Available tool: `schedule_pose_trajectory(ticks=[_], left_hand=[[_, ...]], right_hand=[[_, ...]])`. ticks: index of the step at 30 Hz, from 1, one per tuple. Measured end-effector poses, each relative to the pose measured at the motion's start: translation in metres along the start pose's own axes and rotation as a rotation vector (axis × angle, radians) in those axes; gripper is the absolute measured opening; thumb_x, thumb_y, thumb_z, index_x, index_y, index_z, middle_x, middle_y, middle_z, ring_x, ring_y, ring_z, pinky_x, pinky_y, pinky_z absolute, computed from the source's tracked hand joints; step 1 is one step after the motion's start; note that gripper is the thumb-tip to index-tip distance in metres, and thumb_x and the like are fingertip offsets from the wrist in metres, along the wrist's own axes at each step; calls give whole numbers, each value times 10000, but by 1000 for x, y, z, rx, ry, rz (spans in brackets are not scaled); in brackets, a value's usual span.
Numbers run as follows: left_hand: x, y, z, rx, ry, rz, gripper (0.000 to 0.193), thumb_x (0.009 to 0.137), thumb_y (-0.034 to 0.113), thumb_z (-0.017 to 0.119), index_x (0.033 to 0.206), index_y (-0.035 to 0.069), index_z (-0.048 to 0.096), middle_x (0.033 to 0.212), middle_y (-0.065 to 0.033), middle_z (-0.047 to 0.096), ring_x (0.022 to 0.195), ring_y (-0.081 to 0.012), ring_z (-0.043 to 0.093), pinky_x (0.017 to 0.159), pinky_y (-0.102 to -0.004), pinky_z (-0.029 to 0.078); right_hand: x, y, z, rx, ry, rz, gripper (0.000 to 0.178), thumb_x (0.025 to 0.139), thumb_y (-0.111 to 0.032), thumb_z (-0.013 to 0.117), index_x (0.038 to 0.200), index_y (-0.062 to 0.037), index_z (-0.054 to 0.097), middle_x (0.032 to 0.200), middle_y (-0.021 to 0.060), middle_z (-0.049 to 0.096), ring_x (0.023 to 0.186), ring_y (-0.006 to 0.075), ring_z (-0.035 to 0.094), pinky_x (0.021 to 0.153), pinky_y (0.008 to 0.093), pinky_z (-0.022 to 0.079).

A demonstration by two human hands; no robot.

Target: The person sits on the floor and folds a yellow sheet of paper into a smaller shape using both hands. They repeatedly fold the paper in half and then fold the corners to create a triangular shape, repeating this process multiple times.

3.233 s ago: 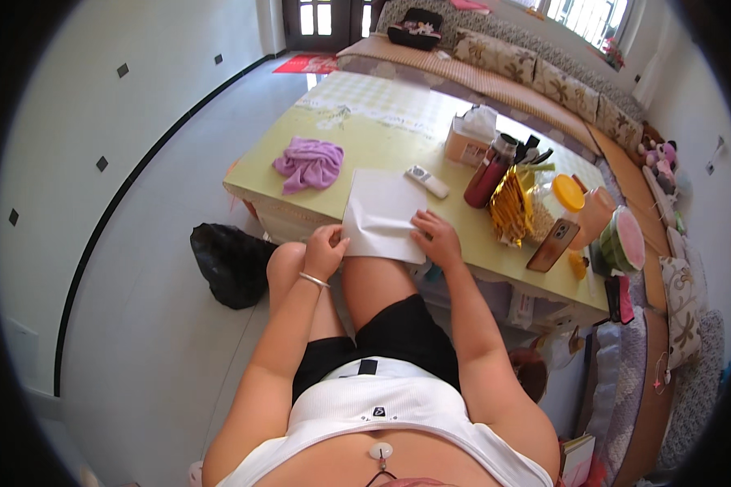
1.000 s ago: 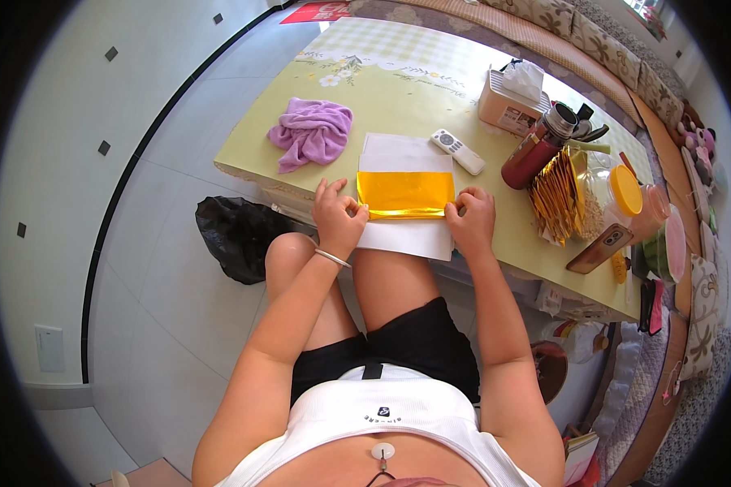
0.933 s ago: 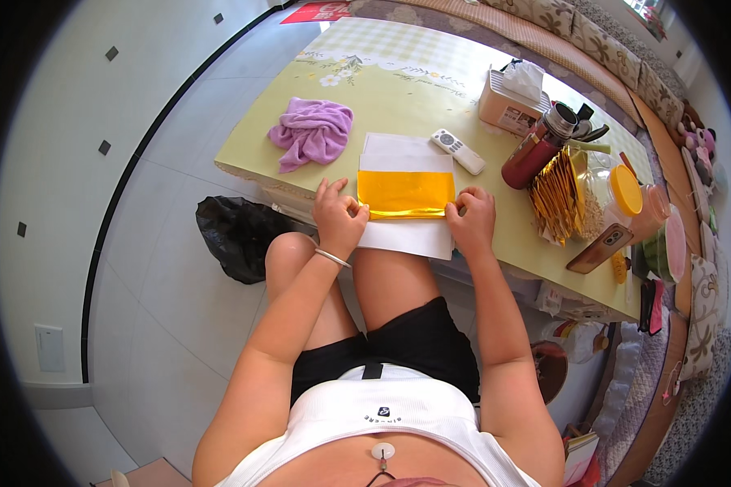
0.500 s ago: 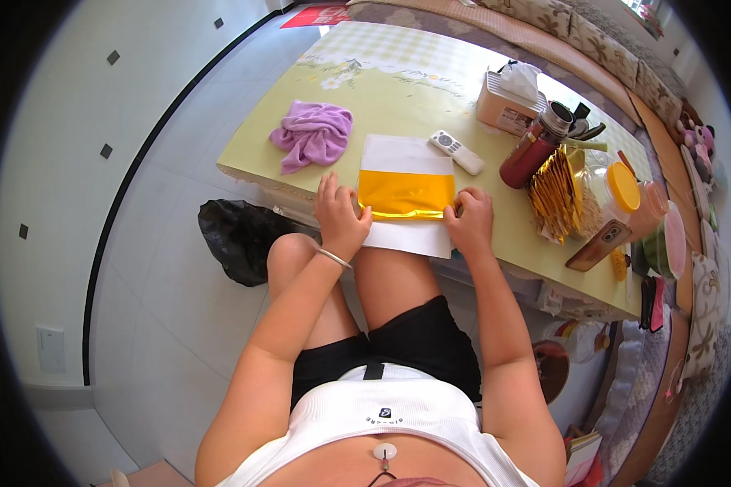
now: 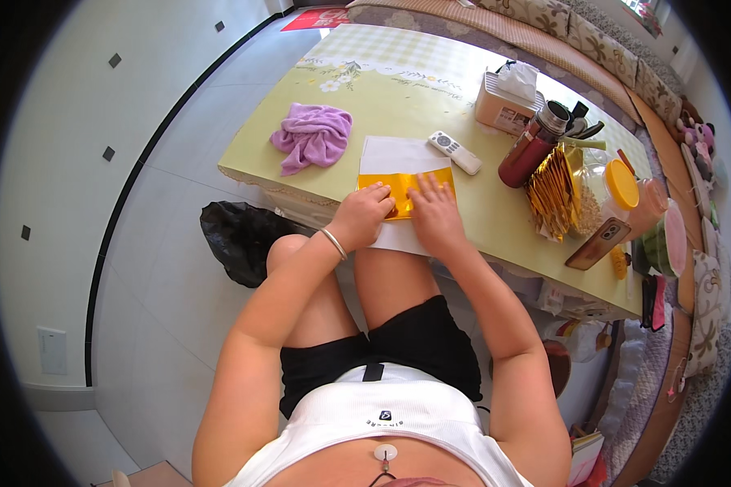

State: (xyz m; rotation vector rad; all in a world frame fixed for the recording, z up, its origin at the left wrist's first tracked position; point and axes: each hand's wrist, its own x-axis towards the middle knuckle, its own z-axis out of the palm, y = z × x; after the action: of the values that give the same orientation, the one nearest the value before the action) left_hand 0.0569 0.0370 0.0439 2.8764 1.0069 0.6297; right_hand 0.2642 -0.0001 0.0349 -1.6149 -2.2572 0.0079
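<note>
A shiny gold foil sheet point(image 5: 396, 185) lies over a white sheet of paper point(image 5: 394, 152) at the table's near edge, with the paper showing beyond and below it. My left hand point(image 5: 364, 213) rests on the foil's left part, its fingers laid over it and pointing right. On the right part, my right hand point(image 5: 435, 213) lies flat with its fingers stretched out and slightly apart. Both hands press from above, close together, and cover much of the foil's lower edge.
A purple cloth point(image 5: 313, 136) sits to the left, a white remote control point(image 5: 455, 152) just right of the paper. Farther right are a tissue box point(image 5: 503, 105), a dark red flask point(image 5: 532, 150), gold packets point(image 5: 554, 195), a yellow-lidded jar point(image 5: 622, 184) and a phone point(image 5: 599, 245). A black bag point(image 5: 240, 243) hangs lower left.
Both hands have moved inward from the foil's lower corners onto its surface. The right fingers have gone from a pinch at the edge to lying flat.
</note>
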Motion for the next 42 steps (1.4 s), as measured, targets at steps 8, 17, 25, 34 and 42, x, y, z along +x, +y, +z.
schedule_pose_trajectory(ticks=[8, 17, 25, 34, 42], left_hand=[[-30, -14, -5, -154, 101, -327, 287, 824, 139, 719, 1072, 17, 644, 1335, -192, 604, 1301, -373, 520, 1119, -481, 376], [-8, 20, 18, 62, -148, -16, 804, 890, 568, 596, 1434, -3, 443, 1556, -187, 374, 1481, -374, 269, 1197, -563, 147], [-46, 22, 13, 70, -122, -201, 970, 911, 706, 453, 1516, -40, 316, 1620, -208, 237, 1524, -336, 166, 1212, -553, 73], [3, -47, -5, -117, 44, -350, 501, 777, 200, 768, 1214, 10, 615, 1288, -193, 590, 1232, -364, 512, 1058, -439, 397], [53, -71, -16, -255, -283, -736, 532, 601, 235, 889, 1070, 68, 701, 1055, -160, 701, 1063, -350, 627, 928, -419, 516]], right_hand=[[-22, 17, -10, -44, -222, -14, 790, 957, -544, 506, 1566, -92, 282, 1640, 127, 230, 1526, 282, 174, 1232, 452, 135], [-23, 24, -9, -116, -226, 76, 899, 928, -617, 509, 1547, -6, 280, 1632, 169, 230, 1527, 287, 171, 1230, 490, 107], [-36, 49, -14, -4, -204, 119, 908, 922, -615, 523, 1542, 3, 282, 1636, 173, 212, 1529, 309, 150, 1228, 486, 131], [5, 31, -27, 437, 219, 203, 358, 929, -170, 663, 1199, 59, 613, 1073, 233, 676, 939, 303, 696, 782, 458, 546], [8, 43, -14, 1158, -22, 654, 558, 928, 1, 578, 1432, 67, 348, 793, 136, 662, 602, 179, 674, 511, 287, 531]])
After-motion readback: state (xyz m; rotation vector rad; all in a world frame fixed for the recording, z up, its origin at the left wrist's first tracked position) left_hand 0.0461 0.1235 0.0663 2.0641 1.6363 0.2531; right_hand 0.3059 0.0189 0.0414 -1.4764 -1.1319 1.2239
